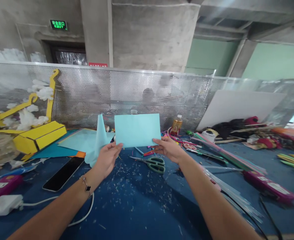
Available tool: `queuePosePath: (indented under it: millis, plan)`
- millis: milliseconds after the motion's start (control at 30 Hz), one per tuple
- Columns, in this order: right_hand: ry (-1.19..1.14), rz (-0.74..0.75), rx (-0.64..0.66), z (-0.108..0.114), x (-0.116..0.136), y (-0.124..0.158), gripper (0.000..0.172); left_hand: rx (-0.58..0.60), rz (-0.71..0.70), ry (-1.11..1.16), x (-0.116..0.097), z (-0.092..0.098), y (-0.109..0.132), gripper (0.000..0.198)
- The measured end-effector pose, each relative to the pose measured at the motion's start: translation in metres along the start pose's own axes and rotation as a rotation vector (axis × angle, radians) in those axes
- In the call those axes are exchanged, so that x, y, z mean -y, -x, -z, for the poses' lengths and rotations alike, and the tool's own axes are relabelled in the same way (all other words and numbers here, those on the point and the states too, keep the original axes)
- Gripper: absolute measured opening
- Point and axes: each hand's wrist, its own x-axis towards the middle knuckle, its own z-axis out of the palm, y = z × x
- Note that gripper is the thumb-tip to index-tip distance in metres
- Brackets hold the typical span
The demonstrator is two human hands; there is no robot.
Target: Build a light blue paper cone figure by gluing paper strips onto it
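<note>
A light blue rectangle of paper (137, 130) is held up above the table, its broad face toward me. My left hand (108, 157) pinches its lower left corner between thumb and fingers. At the lower right corner, my right hand (169, 148) grips it the same way, thumb in front. Just left of my left hand stands a curled light blue sheet (99, 141). Below the paper, green-handled scissors (155, 164) lie on the blue table (137, 206), which is strewn with small scraps.
A black phone (64, 174) and a yellow paper structure (40, 136) sit to the left. On the right are clear sticks (236, 193), a purple glue gun (269, 186) and a cutter (209, 155). A drink bottle (176, 125) stands before the perforated metal screen (137, 90).
</note>
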Motion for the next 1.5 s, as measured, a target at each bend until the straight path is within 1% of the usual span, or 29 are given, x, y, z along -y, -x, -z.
queuePosePath:
  millis: [133,200,300,367,433,467,500,533,600,633,667,700,733,800,867,933,1000,1033,1067,1100,1133,1167,1200,1233,1267,1367,1500]
  plan:
    - [-0.046,0.075,-0.053,-0.005,-0.005,-0.004,0.037,-0.02,-0.011,-0.008,0.001,0.0,0.0,0.048]
    - [-0.056,0.11,-0.09,-0.005,-0.005,-0.004,0.04,-0.025,-0.022,-0.03,0.004,0.0,0.0,0.047]
    - [-0.06,0.16,-0.155,-0.004,-0.004,-0.004,0.053,-0.043,-0.05,-0.102,0.009,0.0,0.0,0.043]
    - [-0.051,0.189,-0.198,-0.004,-0.003,-0.003,0.065,-0.086,-0.078,-0.187,0.009,0.001,0.002,0.039]
    - [-0.032,0.207,-0.22,-0.005,-0.002,-0.003,0.07,-0.134,-0.129,-0.281,0.006,0.002,0.006,0.038]
    - [-0.02,0.212,-0.22,-0.007,-0.001,-0.002,0.069,-0.13,-0.205,-0.373,0.003,0.002,0.009,0.038]
    - [-0.009,0.215,-0.213,-0.009,0.0,-0.001,0.065,-0.1,-0.318,-0.506,0.001,0.001,0.012,0.038]
    - [0.002,0.218,-0.201,-0.012,0.0,0.0,0.061,-0.041,-0.457,-0.672,-0.002,0.0,0.015,0.037]
    - [0.027,0.22,-0.16,-0.02,0.001,0.003,0.05,0.116,-0.728,-1.029,-0.003,-0.006,0.019,0.039]
    - [0.041,0.22,-0.135,-0.024,0.002,0.005,0.046,0.182,-0.813,-1.171,-0.002,-0.009,0.02,0.044]
    - [0.057,0.22,-0.109,-0.028,0.003,0.007,0.042,0.225,-0.851,-1.261,-0.001,-0.012,0.021,0.051]
    - [0.076,0.223,-0.086,-0.032,0.003,0.008,0.039,0.253,-0.863,-1.319,0.002,-0.014,0.02,0.055]
    - [0.098,0.229,-0.068,-0.035,0.004,0.01,0.038,0.271,-0.863,-1.354,0.004,-0.016,0.019,0.056]
    - [0.155,0.255,-0.058,-0.038,0.006,0.012,0.036,0.291,-0.851,-1.371,0.008,-0.015,0.016,0.047]
    - [0.223,0.306,-0.104,-0.038,0.009,0.014,0.034,0.3,-0.839,-1.339,0.01,-0.012,0.012,0.043]
    - [0.284,0.392,-0.213,-0.037,0.014,0.017,0.033,0.303,-0.83,-1.295,0.011,-0.009,0.01,0.046]
    - [0.453,0.587,-0.343,-0.039,0.02,0.023,0.029,0.321,-0.829,-1.284,0.012,-0.009,0.01,0.049]
    - [0.59,0.713,-0.362,-0.042,0.022,0.027,0.025,0.337,-0.835,-1.305,0.012,-0.009,0.011,0.049]
    - [0.752,0.837,-0.332,-0.047,0.024,0.031,0.019,0.356,-0.843,-1.338,0.013,-0.01,0.012,0.049]
    - [0.92,0.939,-0.253,-0.053,0.025,0.034,0.014,0.377,-0.852,-1.377,0.014,-0.011,0.013,0.049]
    - [1.066,0.997,-0.135,-0.06,0.024,0.038,0.011,0.394,-0.86,-1.413,0.014,-0.012,0.013,0.047]
    - [1.175,1.009,-0.021,-0.068,0.023,0.041,0.011,0.409,-0.867,-1.44,0.014,-0.013,0.014,0.046]
    - [1.26,1.0,0.06,-0.076,0.021,0.043,0.01,0.42,-0.872,-1.454,0.014,-0.013,0.014,0.043]
    - [1.328,0.981,0.113,-0.082,0.018,0.044,0.009,0.428,-0.876,-1.457,0.013,-0.014,0.014,0.041]
    - [1.38,0.96,0.139,-0.087,0.015,0.044,0.008,0.436,-0.879,-1.456,0.012,-0.013,0.014,0.039]
    - [1.456,0.931,0.133,-0.092,0.006,0.043,0.007,0.471,-0.897,-1.46,0.008,-0.012,0.013,0.032]
    - [1.467,0.923,0.053,-0.089,0.002,0.04,0.009,0.504,-0.935,-1.476,0.001,-0.008,0.012,0.021]
